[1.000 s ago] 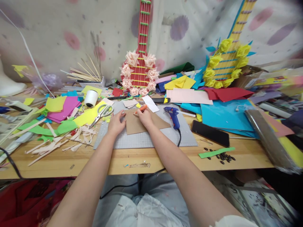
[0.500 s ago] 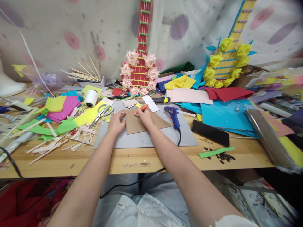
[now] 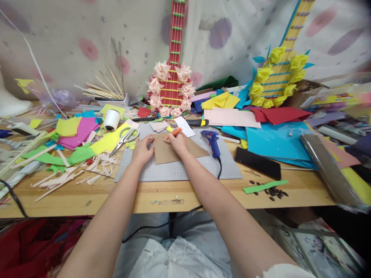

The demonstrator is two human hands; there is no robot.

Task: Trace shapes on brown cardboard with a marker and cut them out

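Note:
A brown piece of cardboard (image 3: 166, 154) lies on a grey cutting mat (image 3: 174, 172) in the middle of the wooden table (image 3: 116, 195). My left hand (image 3: 142, 150) rests on the cardboard's left edge, fingers pressed down on it. My right hand (image 3: 178, 143) is closed around an orange pen (image 3: 173, 133), whose tip touches the cardboard's top edge.
Scissors (image 3: 126, 138) and a white tape roll (image 3: 111, 120) lie left of the mat. A blue glue gun (image 3: 211, 139) and a black phone (image 3: 257, 162) lie to the right. Coloured paper sheets, paper scraps, sticks and two paper guitars (image 3: 171, 77) crowd the back.

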